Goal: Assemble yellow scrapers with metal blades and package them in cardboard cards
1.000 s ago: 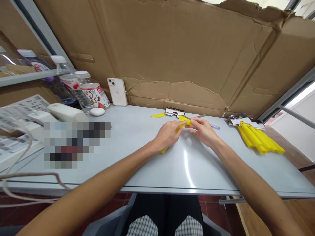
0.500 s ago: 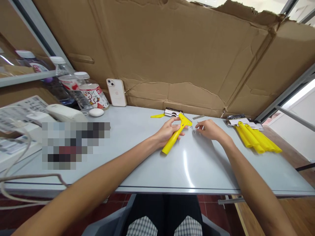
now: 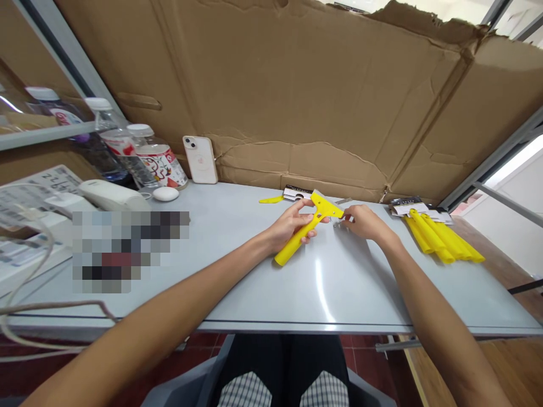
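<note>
A yellow scraper (image 3: 299, 240) with a wide flat head lies tilted in my left hand (image 3: 292, 227), whose fingers wrap round the upper handle. Two small holes or fasteners show in its head. At the head's right end, my right hand (image 3: 360, 221) has its fingertips pinched together. Whatever is between them is too small to make out. Tiny metal screws (image 3: 336, 225) lie on the table just below the head. Behind the head, a thin metal blade (image 3: 343, 200) is partly covered.
Several yellow handles (image 3: 443, 234) with card labels lie at the right. A yellow piece (image 3: 271, 200) and a labelled card (image 3: 296, 193) lie at the back. A phone (image 3: 200, 160) leans on the cardboard wall (image 3: 297, 85). Bottles (image 3: 163, 164), a white mouse (image 3: 166, 194) and cables stand left.
The scraper's head has turned and shifted right, showing its flat face more fully. My right fingertips are now at its right end, where before there was a gap.
</note>
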A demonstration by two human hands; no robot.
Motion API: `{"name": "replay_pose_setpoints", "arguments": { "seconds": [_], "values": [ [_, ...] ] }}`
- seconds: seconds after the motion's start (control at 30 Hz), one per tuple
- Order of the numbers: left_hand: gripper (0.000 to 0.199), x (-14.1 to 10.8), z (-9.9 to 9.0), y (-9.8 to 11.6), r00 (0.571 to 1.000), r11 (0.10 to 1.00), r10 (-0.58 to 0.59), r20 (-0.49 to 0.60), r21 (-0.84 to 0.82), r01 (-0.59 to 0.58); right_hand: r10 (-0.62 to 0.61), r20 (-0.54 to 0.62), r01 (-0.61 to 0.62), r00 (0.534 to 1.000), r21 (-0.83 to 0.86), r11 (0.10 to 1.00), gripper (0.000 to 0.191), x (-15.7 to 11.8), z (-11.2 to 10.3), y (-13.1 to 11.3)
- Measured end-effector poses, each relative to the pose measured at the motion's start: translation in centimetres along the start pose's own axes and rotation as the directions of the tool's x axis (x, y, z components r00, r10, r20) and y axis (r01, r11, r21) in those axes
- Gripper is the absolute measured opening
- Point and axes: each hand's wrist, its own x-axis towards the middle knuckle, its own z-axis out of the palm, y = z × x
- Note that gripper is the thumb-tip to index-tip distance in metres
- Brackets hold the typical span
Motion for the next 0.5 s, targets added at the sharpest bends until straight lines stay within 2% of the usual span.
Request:
{"name": "replay_pose_setpoints", "arguments": {
  "seconds": [0.2,0.43,0.5],
  "values": [
    [0.056,0.0,-0.1,-0.1,1.000,1.000,-0.022,0.002,0.016,0.022,0.009,-0.002,-0.009,1.000,-0.007,1.000,0.022,-0.1,0.2,-0.4],
    [0.052,0.3,0.0,-0.3,0.990,0.998,-0.030,-0.139,0.043,0.037,0.010,0.057,-0.014,0.998,0.061,0.998,0.023,0.4,0.8,-0.2],
    [0.052,0.3,0.0,-0.3,0.988,0.998,-0.038,-0.147,0.048,0.046,0.028,0.064,-0.033,0.998,0.074,0.997,0.022,0.5,1.1,-0.3]
  ]
}}
